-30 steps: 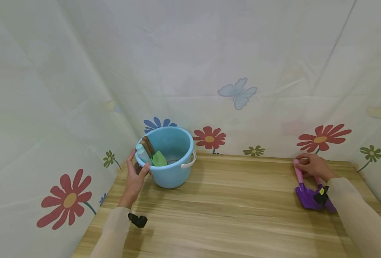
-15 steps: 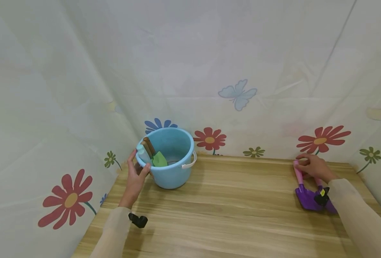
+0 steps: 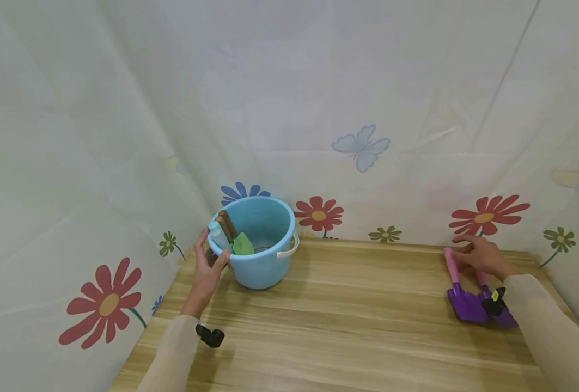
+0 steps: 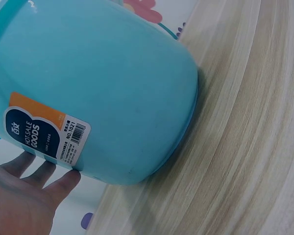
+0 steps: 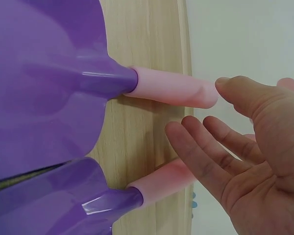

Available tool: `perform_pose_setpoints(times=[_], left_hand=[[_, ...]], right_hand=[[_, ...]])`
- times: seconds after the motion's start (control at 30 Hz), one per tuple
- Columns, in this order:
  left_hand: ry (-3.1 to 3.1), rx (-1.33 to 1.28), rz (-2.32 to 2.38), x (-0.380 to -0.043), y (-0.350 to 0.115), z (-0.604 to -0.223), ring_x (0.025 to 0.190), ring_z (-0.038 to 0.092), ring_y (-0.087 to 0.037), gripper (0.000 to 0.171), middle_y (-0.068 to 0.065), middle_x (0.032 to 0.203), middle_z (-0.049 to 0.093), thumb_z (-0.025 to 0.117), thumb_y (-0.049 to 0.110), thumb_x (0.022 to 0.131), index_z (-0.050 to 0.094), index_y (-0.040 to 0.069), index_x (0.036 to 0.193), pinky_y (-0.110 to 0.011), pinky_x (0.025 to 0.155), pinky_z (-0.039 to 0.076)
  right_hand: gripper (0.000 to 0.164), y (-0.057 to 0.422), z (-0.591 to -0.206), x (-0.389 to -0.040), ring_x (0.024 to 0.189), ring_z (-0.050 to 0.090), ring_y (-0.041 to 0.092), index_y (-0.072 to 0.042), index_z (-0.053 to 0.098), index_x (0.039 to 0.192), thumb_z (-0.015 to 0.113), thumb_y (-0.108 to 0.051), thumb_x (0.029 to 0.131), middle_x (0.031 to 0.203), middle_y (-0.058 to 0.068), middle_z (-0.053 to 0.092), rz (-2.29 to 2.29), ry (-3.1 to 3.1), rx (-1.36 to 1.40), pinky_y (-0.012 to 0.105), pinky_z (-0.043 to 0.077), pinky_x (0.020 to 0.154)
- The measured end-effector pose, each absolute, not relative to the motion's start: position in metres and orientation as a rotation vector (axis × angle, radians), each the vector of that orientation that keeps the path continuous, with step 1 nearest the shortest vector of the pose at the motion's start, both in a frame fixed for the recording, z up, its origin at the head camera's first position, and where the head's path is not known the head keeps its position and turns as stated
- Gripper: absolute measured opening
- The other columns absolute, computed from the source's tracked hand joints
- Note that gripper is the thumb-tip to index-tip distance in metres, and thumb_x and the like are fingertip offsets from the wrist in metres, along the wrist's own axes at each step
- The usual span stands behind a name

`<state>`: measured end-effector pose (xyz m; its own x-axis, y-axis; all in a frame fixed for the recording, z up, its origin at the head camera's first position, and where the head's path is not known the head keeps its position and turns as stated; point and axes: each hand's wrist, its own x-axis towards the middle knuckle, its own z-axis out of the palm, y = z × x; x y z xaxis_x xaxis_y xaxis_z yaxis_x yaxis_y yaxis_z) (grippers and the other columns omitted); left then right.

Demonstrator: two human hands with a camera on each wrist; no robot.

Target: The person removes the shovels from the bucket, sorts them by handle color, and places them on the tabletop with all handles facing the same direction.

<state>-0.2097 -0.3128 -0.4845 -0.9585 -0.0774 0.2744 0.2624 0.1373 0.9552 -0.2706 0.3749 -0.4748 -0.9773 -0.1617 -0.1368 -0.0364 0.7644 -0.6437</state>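
A light blue bucket (image 3: 262,272) stands on the wooden table at its back left. My left hand (image 3: 205,277) rests against the bucket's left side, thumb near the rim; in the left wrist view its fairly straight fingers (image 4: 63,186) touch the outer wall. Inside the bucket lean brown handles (image 3: 226,224), a pale blue handle (image 3: 218,235) and a green piece (image 3: 242,244). Two purple toy shovels with pink handles, one nearer (image 3: 467,306) and one partly hidden (image 3: 506,317), lie at the right. Over their handles hovers my right hand (image 3: 482,256), fingers spread, gripping nothing.
The wooden table (image 3: 358,310) runs between the bucket and the shovels. A pale curtain printed with flowers (image 3: 485,215) and a butterfly (image 3: 363,147) borders it at the back and sides. The bucket's white handle (image 3: 289,247) hangs on its right.
My right hand has let go of the pink handles, its fingers lifting and spreading; the left shovel's handle has shifted slightly. The left hand stays at the bucket, and the head view tilts slightly.
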Motion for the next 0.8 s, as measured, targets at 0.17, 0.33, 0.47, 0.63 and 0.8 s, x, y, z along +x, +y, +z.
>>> perform_pose_setpoints(times=[0.17,0.33,0.47,0.63,0.8], left_hand=[[-2.167,-0.182,-1.893,-0.209,-0.314,-0.485,0.147,0.034,-0.035,0.080,-0.022,0.163,0.024,0.059,0.026,0.105,0.004,0.032,0.163,-0.032,0.105,0.045],[-2.169,-0.173,-1.877,-0.209,-0.313,-0.485,0.147,0.033,-0.036,0.080,-0.022,0.163,0.024,0.059,0.026,0.106,0.004,0.031,0.164,-0.041,0.109,0.043],[-2.172,-0.173,-1.878,-0.209,-0.312,-0.485,0.147,0.033,-0.035,0.080,-0.022,0.163,0.024,0.059,0.025,0.106,0.005,0.031,0.163,-0.045,0.110,0.042],[-2.175,-0.178,-1.878,-0.209,-0.312,-0.485,0.147,0.033,-0.033,0.079,-0.020,0.163,0.024,0.058,0.024,0.106,0.005,0.034,0.163,-0.031,0.105,0.045],[-2.169,-0.189,-1.877,-0.209,-0.313,-0.484,0.148,0.032,-0.033,0.078,-0.019,0.164,0.022,0.057,0.022,0.107,0.005,0.036,0.163,-0.028,0.104,0.045]], right_hand=[[0.061,0.375,-0.476,-0.272,0.092,0.071,0.034,0.008,0.045,0.143,0.067,-0.030,0.101,0.125,0.039,0.059,-0.942,2.805,-0.151,0.048,0.059,0.078],[0.061,0.374,-0.476,-0.271,0.089,0.071,0.032,0.009,0.044,0.144,0.066,-0.029,0.102,0.125,0.040,0.058,-0.963,2.796,-0.158,0.045,0.060,0.075],[0.059,0.373,-0.474,-0.269,0.088,0.070,0.030,0.008,0.044,0.143,0.066,-0.027,0.102,0.124,0.040,0.059,-0.945,2.806,-0.166,0.043,0.060,0.072],[0.057,0.372,-0.470,-0.267,0.086,0.070,0.031,0.008,0.046,0.142,0.069,-0.024,0.100,0.120,0.039,0.060,-0.908,2.849,-0.211,0.042,0.060,0.070],[0.055,0.370,-0.466,-0.267,0.082,0.069,0.031,0.007,0.048,0.140,0.071,-0.021,0.098,0.115,0.037,0.062,-0.919,2.876,-0.263,0.042,0.060,0.066]])
